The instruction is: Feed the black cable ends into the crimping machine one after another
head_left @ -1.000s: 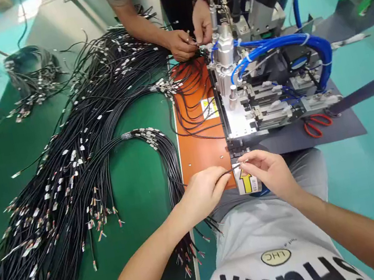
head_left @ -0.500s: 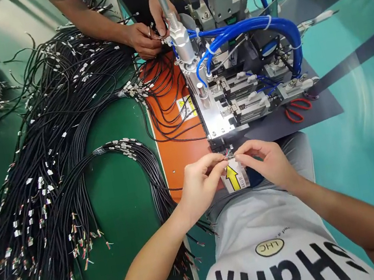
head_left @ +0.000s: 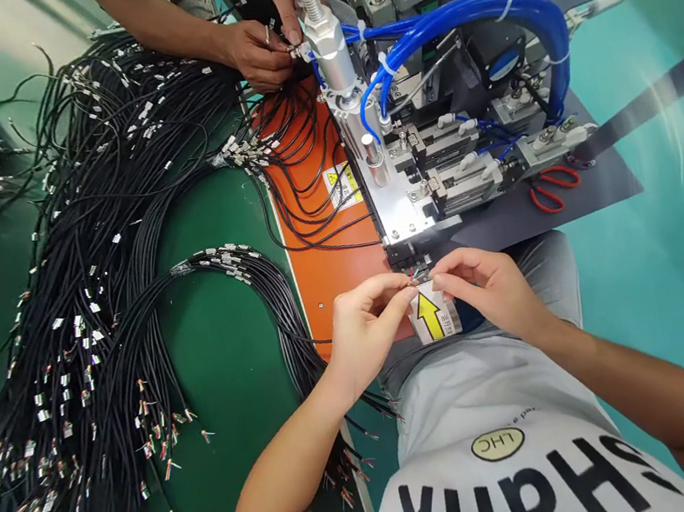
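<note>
My left hand (head_left: 363, 323) and my right hand (head_left: 486, 288) meet at the front of a metal machine (head_left: 416, 190), both pinched on the end of a thin black cable (head_left: 321, 341). Its coloured wire tips sit right at the machine's small front slot, just above a yellow arrow label (head_left: 430, 317). The cable trails left from my left hand across the orange plate (head_left: 325, 272) to the cable bundles.
Large bundles of black cables (head_left: 88, 283) cover the green table (head_left: 226, 347). Across the machine, another person's hands (head_left: 259, 50) handle cables at its far side. Blue hoses (head_left: 458, 15) arch over the machine. Red scissors (head_left: 555, 187) lie on a dark mat at right.
My hands have come together and carried the cable end up to the machine's front slot. My view has shifted closer and to the right.
</note>
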`<action>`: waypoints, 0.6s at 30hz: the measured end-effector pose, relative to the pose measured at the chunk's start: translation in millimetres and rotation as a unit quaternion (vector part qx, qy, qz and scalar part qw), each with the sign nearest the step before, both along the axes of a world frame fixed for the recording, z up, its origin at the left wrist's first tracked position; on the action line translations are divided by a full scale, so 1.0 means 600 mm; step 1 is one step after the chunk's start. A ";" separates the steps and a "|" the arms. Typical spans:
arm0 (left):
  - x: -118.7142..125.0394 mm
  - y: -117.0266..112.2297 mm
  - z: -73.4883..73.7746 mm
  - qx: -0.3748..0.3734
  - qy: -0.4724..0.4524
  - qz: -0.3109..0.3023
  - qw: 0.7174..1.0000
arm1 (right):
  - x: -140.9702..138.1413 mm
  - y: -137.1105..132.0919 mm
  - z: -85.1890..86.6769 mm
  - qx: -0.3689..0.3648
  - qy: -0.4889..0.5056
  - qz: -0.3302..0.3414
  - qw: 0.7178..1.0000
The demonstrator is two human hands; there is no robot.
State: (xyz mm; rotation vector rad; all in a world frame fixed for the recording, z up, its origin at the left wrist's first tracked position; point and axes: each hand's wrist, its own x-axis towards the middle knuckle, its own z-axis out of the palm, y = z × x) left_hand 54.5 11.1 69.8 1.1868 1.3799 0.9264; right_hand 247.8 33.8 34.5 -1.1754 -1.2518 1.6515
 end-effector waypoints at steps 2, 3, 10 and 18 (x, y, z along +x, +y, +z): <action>0.000 0.000 0.000 0.005 -0.002 0.000 1.000 | -0.002 0.001 0.002 0.002 0.000 0.002 1.000; 0.000 0.000 -0.001 0.013 -0.001 -0.002 1.000 | -0.003 0.001 0.002 0.002 0.001 0.003 1.000; -0.007 -0.002 -0.008 0.048 0.036 -0.027 0.998 | -0.008 0.002 0.002 0.047 -0.024 -0.011 0.999; -0.005 -0.003 -0.010 0.028 0.055 -0.024 0.998 | -0.005 -0.001 0.008 0.097 -0.052 -0.005 0.994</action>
